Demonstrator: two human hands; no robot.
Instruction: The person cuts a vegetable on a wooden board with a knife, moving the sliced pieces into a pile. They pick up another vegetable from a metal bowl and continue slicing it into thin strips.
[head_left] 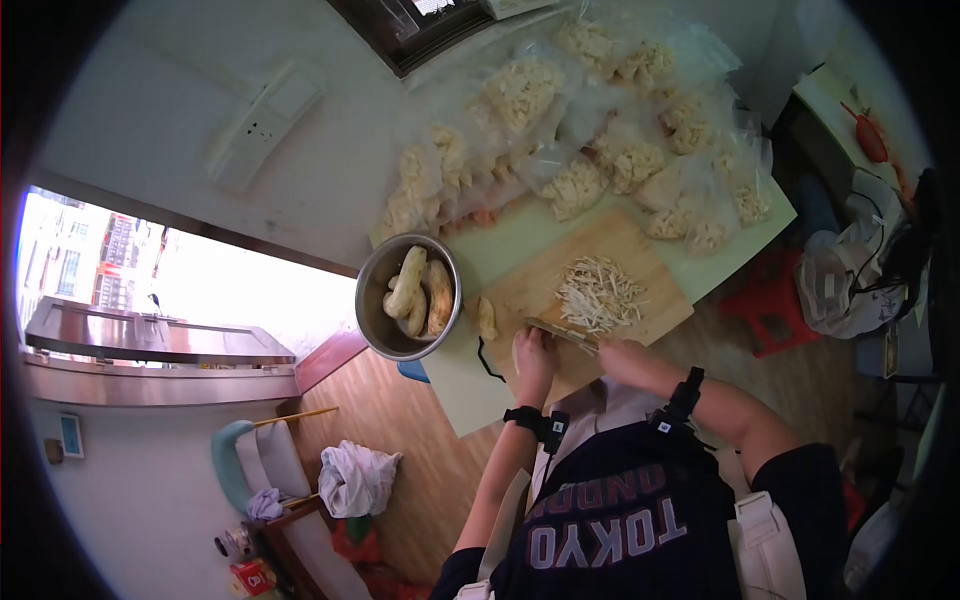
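Note:
On a wooden cutting board [655,265], my right hand [622,360] is closed around the handle of a kitchen knife [562,332], its blade pointing left across the near part of the board. Curled fingers of my left hand [536,350] press down right at the blade's tip end; what lies under them is hidden. Just beyond the knife is a heap of thin pale strips [600,292]. A short peeled root piece [487,318] rests at the board's left edge. To the left, a steel bowl [364,312] holds several peeled long roots [407,285].
Plastic bags of pale cut pieces [575,188] crowd the back of the pale green table [470,405] along the wall. A red stool [765,310] stands at the right. A white bag [358,480] and a chair [235,465] are at the lower left.

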